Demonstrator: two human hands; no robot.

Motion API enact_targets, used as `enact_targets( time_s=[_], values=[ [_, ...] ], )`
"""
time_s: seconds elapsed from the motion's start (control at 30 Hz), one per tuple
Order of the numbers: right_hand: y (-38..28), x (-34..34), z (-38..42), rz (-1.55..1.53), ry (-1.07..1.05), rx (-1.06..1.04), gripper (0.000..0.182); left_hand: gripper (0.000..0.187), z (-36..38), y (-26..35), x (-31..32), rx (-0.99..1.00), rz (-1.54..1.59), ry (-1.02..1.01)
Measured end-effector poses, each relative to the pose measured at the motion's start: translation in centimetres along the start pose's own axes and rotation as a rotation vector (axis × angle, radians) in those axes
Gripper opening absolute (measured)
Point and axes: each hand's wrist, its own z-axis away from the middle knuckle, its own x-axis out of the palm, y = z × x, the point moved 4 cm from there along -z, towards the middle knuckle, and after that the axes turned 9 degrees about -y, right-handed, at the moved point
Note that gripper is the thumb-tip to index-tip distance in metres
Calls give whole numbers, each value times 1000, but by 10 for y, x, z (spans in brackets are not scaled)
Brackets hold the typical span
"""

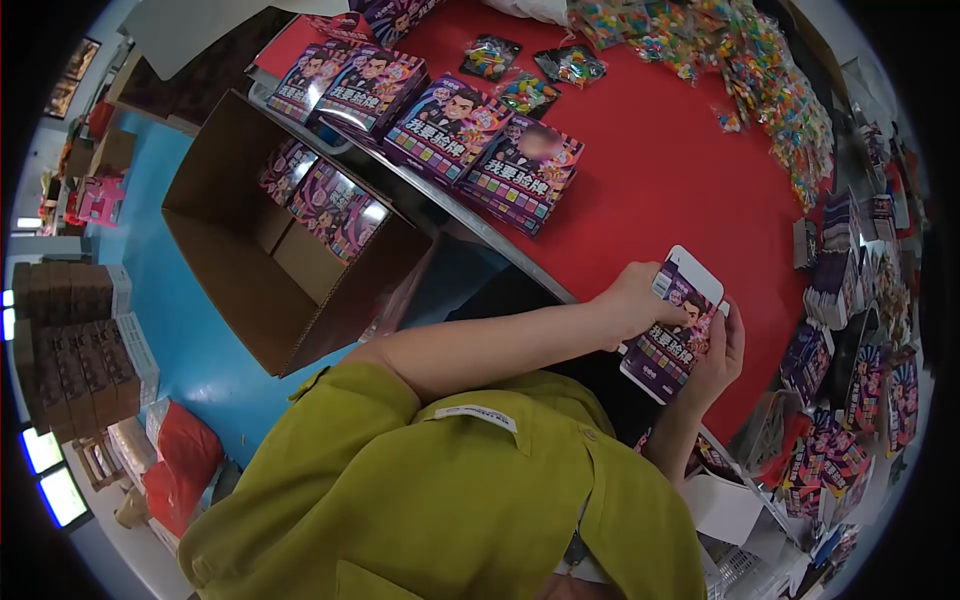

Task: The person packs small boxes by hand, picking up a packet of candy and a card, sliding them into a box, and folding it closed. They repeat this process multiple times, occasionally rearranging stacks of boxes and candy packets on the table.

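Both of my hands are on a small purple printed carton (pixel 668 352) with a cartoon figure, held above the table's near edge. Its white end flap (pixel 697 275) stands open at the far end. My left hand (pixel 637 300) grips the carton's left side, fingers closed on it. On the right side, my right hand (pixel 716 358) is closed around the edge, the thumb over the printed face. Left of my hands, on the red tabletop (pixel 650 160), stand several filled display boxes (pixel 447 127) with the same print.
A brown cardboard box (pixel 250 290) holding printed boxes stands open at the left. Bags of coloured candy (pixel 740 60) are heaped at the back right, with a few loose candy packets (pixel 527 92) nearby. Stacks of printed cartons (pixel 838 255) line the right side.
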Motion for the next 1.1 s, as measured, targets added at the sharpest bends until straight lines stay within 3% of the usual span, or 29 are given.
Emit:
enact_targets(
  time_s=[0.07,0.13,0.27,0.33,0.4,0.47,0.53,0.57,0.6,0.63,0.7,0.83,0.9,0.97,1.03,1.07,1.1],
  values=[
    [2,5,10,-104,60,-42,23,38,5,-1,5,105,-12,71],
    [1,3,13,-164,47,5,22,41,2,-2,3,573,-72,200],
    [4,0,13,-172,74,26,22,32,-7,-11,-6,460,-201,43],
    [7,-1,13,-214,23,102,21,22,-11,-14,-6,439,-462,34],
    [17,-2,11,-247,-19,173,21,16,-17,-18,-9,454,-400,42],
    [28,-9,13,-149,-60,43,20,16,-21,-19,-11,611,-229,28],
    [17,-12,12,-200,-64,58,22,17,-22,-20,-15,502,-117,11],
    [16,-22,8,26,-181,93,25,17,-23,-22,-18,399,-15,-2],
    [15,-26,6,250,-299,127,29,25,-20,-18,-19,422,-50,-30],
    [14,-31,8,249,-295,129,29,25,-22,-18,-20,419,-51,-32],
    [-7,-23,19,1024,-430,-465,42,30,-26,-24,-18,344,57,-121],
    [-28,-22,50,1122,-513,-587,47,33,-24,-22,-18,282,46,-17],
    [-18,-15,59,1182,-651,-726,48,24,-23,-21,-18,341,14,0],
    [-10,-19,60,1135,-654,-672,40,20,-14,-18,-11,348,-117,37],
    [15,-50,44,889,-452,-272,36,20,2,-8,-4,437,-246,38],
    [18,-57,38,909,-409,-278,34,20,7,-9,-6,438,-251,45],
    [11,-51,34,904,-411,-283,34,22,12,-5,-2,564,-292,-83]
  ],
)
